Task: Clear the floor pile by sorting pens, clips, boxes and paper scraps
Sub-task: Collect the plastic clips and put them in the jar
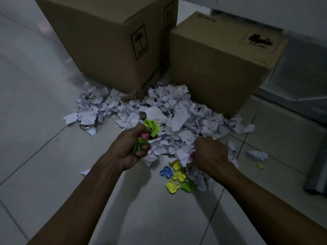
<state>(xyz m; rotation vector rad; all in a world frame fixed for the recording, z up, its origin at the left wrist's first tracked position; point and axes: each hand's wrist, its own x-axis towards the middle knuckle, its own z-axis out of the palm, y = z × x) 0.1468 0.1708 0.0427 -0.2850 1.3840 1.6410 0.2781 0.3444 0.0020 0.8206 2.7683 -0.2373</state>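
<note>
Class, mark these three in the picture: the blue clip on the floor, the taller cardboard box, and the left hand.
blue clip (166, 172), head view, its middle.
taller cardboard box (99, 41), head view, its left face.
left hand (131, 147), head view, its back; it grips green and pink clips.

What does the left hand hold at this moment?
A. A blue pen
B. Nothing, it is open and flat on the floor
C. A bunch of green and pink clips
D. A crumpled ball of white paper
C: the left hand has its fingers curled round a bunch of green and pink clips, raised above the paper scraps.
</note>
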